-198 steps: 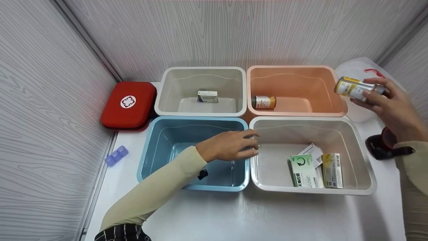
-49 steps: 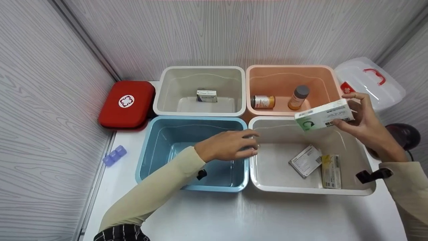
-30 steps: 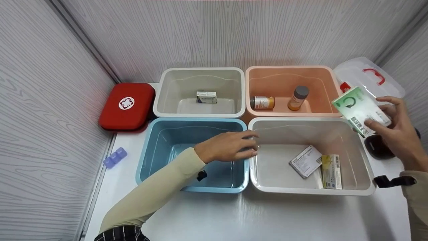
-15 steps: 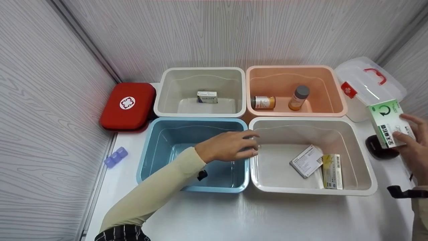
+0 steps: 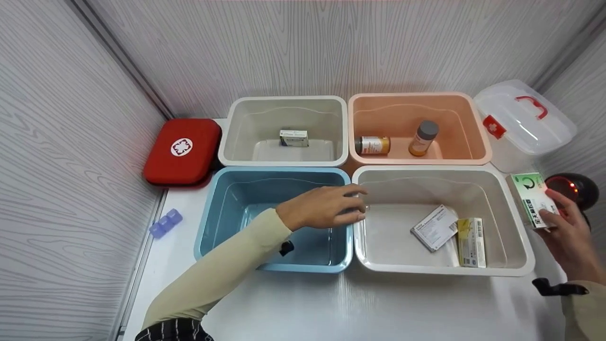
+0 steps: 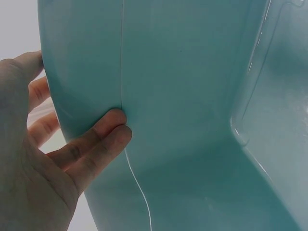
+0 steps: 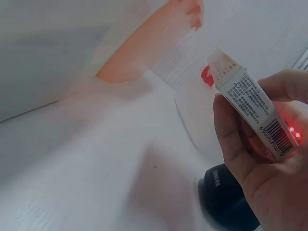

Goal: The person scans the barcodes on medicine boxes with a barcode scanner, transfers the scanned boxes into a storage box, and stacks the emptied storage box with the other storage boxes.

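Observation:
At the right, my right hand (image 5: 571, 237) pinches a green-and-white medicine box (image 5: 532, 199) between thumb and fingers. The box is beside a black barcode scanner (image 5: 587, 192) whose red lights glow. In the right wrist view, the printed side of the medicine box (image 7: 255, 108) shows a barcode. My left hand (image 5: 322, 206) grips the right wall of the blue bin (image 5: 274, 267). In the left wrist view, two digits of the left hand (image 6: 53, 159) lie against the bin's inner wall, with the others outside it.
A white bin (image 5: 445, 272) holds a white box (image 5: 434, 228) and a yellow box (image 5: 471, 242). Two bottles are in the orange bin (image 5: 412, 96); a small box (image 5: 294, 138) is in the grey bin (image 5: 289, 98). A red case (image 5: 182, 151), purple pillbox (image 5: 165, 223) and clear case (image 5: 525, 123) flank them.
The right hand took the green-and-white box from the white bin and carried it right and down beside the scanner. Earlier, it put a bottle into the orange bin. The left hand stayed still.

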Demonstrator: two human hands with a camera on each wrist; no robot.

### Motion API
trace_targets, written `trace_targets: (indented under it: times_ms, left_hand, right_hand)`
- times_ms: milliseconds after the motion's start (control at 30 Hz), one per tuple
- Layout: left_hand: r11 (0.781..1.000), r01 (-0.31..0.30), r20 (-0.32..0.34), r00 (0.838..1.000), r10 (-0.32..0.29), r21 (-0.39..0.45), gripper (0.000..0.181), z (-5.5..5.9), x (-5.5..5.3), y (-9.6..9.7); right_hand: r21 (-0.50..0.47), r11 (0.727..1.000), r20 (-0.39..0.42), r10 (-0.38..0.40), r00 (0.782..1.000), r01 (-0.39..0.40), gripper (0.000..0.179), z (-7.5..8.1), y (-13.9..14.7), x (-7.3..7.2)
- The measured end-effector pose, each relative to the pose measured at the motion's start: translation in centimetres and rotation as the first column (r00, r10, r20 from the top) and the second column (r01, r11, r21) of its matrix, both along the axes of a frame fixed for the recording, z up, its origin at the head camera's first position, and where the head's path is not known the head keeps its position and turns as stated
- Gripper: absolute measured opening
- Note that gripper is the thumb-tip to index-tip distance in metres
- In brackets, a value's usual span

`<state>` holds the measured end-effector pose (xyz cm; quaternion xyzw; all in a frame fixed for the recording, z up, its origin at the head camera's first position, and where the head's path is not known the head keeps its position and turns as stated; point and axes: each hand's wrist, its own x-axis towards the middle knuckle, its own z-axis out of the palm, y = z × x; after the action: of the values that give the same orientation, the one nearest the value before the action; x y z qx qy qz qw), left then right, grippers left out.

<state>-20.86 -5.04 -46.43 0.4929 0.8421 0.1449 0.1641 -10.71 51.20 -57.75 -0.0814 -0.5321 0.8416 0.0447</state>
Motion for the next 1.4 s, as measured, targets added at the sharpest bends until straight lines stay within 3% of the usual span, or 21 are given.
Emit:
trace_targets:
  times_ms: [233, 533, 700, 833, 967, 1067, 1267, 1400]
  left_hand:
    - [1.0, -0.007, -0.015, 1.0, 0.007, 0.003, 0.043, 0.0, 0.0, 0.0]
    - [1.0, -0.012, -0.006, 1.0, 0.012, 0.005, 0.044, 0.2, 0.0, -0.1]
    - [1.0, -0.005, -0.001, 1.0, 0.005, 0.017, 0.044, 0.2, -0.2, -0.2]
    - [1.0, -0.011, 0.006, 1.0, 0.011, 0.009, 0.045, 0.2, -0.2, -0.2]
    - [1.0, -0.015, 0.009, 1.0, 0.015, -0.009, 0.047, 0.2, -0.1, -0.1]
    - [1.0, -0.016, 0.013, 1.0, 0.016, -0.014, 0.048, 0.1, 0.0, -0.1]
    - [1.0, -0.023, 0.018, 1.0, 0.024, -0.014, 0.049, 0.0, 0.0, -0.2]
    - [1.0, -0.014, 0.02, 1.0, 0.014, -0.014, 0.048, 0.0, 0.1, 0.0]
  right_hand:
    - [-0.082, 0.997, 0.03, 0.019, 0.999, -0.016, 0.053, -1.0, -0.3, 0.1]
    - [-0.004, 1.0, 0.004, 0.009, 1.0, -0.009, 0.057, -1.1, -0.6, 0.2]
    - [0.048, 0.999, -0.026, 0.002, 1.0, -0.001, 0.06, -0.1, -0.6, -0.3]
    - [0.133, 0.99, -0.048, -0.033, 0.998, 0.04, 0.062, 2.2, -0.7, -1.3]
    - [0.28, 0.958, -0.024, -0.049, 0.998, 0.054, 0.065, 5.8, -1.1, -2.7]
    - [0.318, 0.948, -0.017, -0.027, 0.999, 0.031, 0.063, 8.8, -1.7, -4.4]
    - [0.303, 0.95, -0.109, 0.113, 0.988, -0.075, 0.057, 13.4, -4.8, -8.9]
    - [0.41, 0.897, -0.088, 0.218, 0.972, -0.164, 0.055, 15.2, -8.0, -11.7]
